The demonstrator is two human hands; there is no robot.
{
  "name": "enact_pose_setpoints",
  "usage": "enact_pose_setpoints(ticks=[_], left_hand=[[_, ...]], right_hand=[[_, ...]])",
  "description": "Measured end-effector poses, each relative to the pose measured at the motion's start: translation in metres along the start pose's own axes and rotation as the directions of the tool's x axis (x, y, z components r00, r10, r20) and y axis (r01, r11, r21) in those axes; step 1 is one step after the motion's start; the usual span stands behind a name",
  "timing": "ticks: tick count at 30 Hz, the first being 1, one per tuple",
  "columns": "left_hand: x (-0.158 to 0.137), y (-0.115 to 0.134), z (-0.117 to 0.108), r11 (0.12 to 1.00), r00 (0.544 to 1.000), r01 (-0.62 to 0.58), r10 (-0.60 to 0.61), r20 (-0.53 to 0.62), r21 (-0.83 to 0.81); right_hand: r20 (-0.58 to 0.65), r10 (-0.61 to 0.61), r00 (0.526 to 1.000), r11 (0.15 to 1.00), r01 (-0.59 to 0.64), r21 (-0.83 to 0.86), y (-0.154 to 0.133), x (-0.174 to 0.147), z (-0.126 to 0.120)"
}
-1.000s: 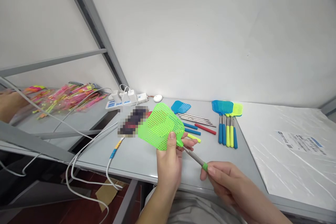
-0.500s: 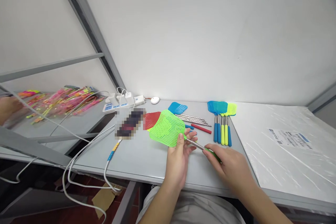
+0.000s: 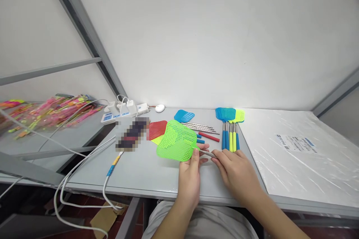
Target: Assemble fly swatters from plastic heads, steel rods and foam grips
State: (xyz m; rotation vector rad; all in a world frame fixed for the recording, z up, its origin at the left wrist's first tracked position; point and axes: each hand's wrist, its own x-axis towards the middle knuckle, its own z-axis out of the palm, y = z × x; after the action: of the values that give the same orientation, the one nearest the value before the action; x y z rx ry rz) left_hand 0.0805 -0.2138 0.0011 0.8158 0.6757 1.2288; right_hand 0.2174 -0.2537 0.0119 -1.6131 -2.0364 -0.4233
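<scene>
A green fly swatter (image 3: 177, 142) with a perforated head is held between my two hands, above the table. My left hand (image 3: 191, 171) pinches the neck of its head, thumb on top. My right hand (image 3: 235, 171) is closed around the handle end of its metal rod, and the green grip is hidden inside the fingers. Behind them lie several bare metal rods (image 3: 200, 127), a red handle grip (image 3: 209, 137), blue grips (image 3: 200, 141), a blue swatter head (image 3: 184, 115) and a red swatter head (image 3: 157, 130). A yellow head shows partly under the green one.
Several whole fly swatters (image 3: 230, 130) lie side by side to the right. Further right is a white wrapped board (image 3: 297, 171). A power strip (image 3: 127, 113), white cables (image 3: 105, 186) and a blurred-out item (image 3: 131, 134) lie left. Bagged colourful items (image 3: 56, 114) fill the neighbouring table.
The view has shifted slightly. My right hand has moved up over the handle, covering the green grip. The green head has tilted a little. Another person's hand at far left has left view.
</scene>
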Motion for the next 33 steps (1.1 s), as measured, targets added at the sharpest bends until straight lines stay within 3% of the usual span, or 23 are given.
enact_pose_setpoints(ticks=[3,8,11,14,16,19,22,24,25,27,30,33], left_hand=[[-0.002,-0.005,-0.001,0.999,1.000,-0.014,0.014,-0.003,0.052],[-0.009,-0.015,0.004,0.997,0.995,0.031,-0.037,0.089,0.069],[-0.011,-0.017,0.005,0.998,0.997,0.037,-0.041,0.070,0.053],[-0.011,-0.020,0.004,0.998,0.998,0.049,-0.051,0.042,0.040],[-0.012,-0.020,0.004,0.998,0.997,0.058,-0.059,0.042,0.038],[-0.013,-0.018,0.005,0.997,0.996,0.042,-0.046,0.080,0.059],[-0.014,-0.012,0.006,0.994,0.993,-0.008,-0.006,0.116,0.113],[-0.015,-0.008,0.005,0.988,0.993,-0.041,0.024,0.117,0.149],[-0.015,-0.007,0.005,0.985,0.993,-0.053,0.035,0.110,0.165],[-0.014,-0.005,0.002,0.981,0.996,-0.069,0.056,0.075,0.179],[-0.012,-0.004,-0.003,0.983,0.994,-0.110,0.113,-0.011,0.151],[-0.009,0.004,-0.006,0.983,0.981,-0.157,0.167,-0.099,0.097]], right_hand=[[-0.027,-0.005,1.000,1.000,0.006,0.019,-0.001,-0.001,0.001],[-0.074,-0.028,0.997,0.997,0.033,0.066,-0.005,-0.003,0.003],[-0.015,-0.007,1.000,0.991,0.009,0.136,-0.007,-0.003,0.002],[0.120,0.084,0.989,0.940,-0.119,0.319,-0.009,0.000,-0.003],[0.248,0.140,0.959,0.813,-0.254,0.524,-0.009,0.002,-0.008],[0.477,0.117,0.871,0.467,-0.472,0.748,-0.005,0.005,-0.017],[0.660,0.024,0.751,0.152,-0.655,0.740,-0.001,0.006,-0.022],[0.708,-0.026,0.706,0.061,-0.706,0.706,-0.001,0.006,-0.024],[0.708,-0.032,0.705,0.063,-0.706,0.706,-0.002,0.007,-0.024],[0.667,0.006,0.745,0.163,-0.658,0.735,-0.005,0.010,-0.025],[0.531,0.102,0.841,0.450,-0.515,0.730,-0.011,0.012,-0.029],[0.452,0.139,0.881,0.652,-0.425,0.628,-0.016,0.012,-0.033]])
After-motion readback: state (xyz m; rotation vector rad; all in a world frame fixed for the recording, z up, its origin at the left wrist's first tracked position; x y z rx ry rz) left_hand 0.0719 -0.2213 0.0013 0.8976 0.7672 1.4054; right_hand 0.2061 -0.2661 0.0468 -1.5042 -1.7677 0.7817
